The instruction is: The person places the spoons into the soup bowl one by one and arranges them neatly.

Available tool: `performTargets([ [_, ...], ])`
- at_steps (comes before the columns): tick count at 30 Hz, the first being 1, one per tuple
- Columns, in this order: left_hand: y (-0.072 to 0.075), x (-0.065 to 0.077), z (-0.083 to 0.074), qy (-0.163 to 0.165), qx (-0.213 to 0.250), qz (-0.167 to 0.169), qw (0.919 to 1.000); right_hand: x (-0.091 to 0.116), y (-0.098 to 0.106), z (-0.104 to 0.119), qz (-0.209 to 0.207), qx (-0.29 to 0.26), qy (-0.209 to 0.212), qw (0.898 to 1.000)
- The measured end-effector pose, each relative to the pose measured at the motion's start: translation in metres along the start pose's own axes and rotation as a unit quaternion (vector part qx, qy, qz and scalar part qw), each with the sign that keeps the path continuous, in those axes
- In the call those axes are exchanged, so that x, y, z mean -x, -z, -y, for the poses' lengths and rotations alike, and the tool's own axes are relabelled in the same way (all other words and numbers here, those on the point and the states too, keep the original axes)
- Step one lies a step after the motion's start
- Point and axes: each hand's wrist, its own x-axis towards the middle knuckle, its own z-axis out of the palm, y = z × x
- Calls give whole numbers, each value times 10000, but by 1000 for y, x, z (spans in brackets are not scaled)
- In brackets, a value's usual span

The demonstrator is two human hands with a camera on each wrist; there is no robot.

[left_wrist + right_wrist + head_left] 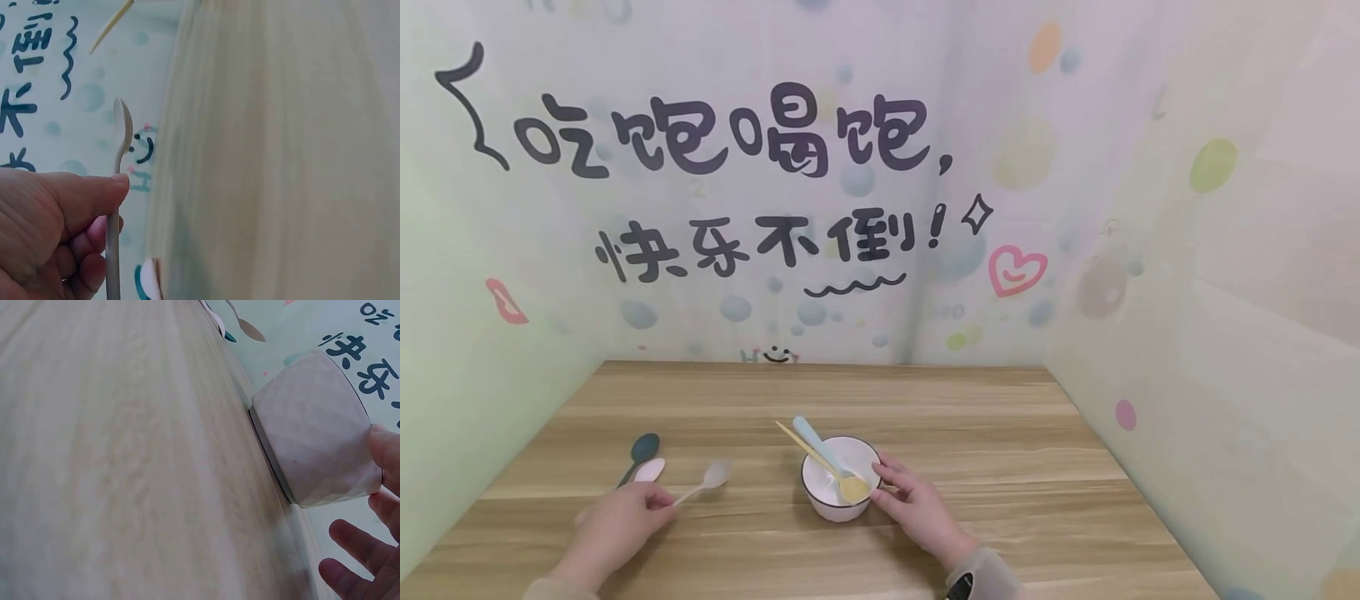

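My left hand (621,525) pinches the handle of a pale beige spoon (717,474) between thumb and fingers. In the left wrist view that spoon (125,128) points upward from the hand (65,219), its bowl end free. A white bowl (835,508) with a dark rim stands on the table, and my right hand (921,508) grips its right side at the rim. Inside the bowl lean a yellow spoon (853,490) and a light blue utensil (814,439), whose lower end is hidden. The right wrist view shows the bowl's faceted outside (312,437).
Beyond the left hand lie a dark green spoon (645,448) and a pale pink spoon (651,471), their handles partly hidden by that hand. The wood-grain table (1000,508) is bordered by a printed back wall (880,325) and side walls.
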Motion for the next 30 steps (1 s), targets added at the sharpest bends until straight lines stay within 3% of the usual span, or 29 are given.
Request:
performTargets([
  [16,8,-7,-53,-909,-364,-275,9948,1,-1,1,-4,-158,-17,9999],
  [25,10,-11,-74,-1096,-463,-43,9929,1,0,1,-20,-126,-23,9999],
  [30,10,-13,-86,-1332,-551,-110,9895,1,-1,-1,-3,-125,-26,9999],
])
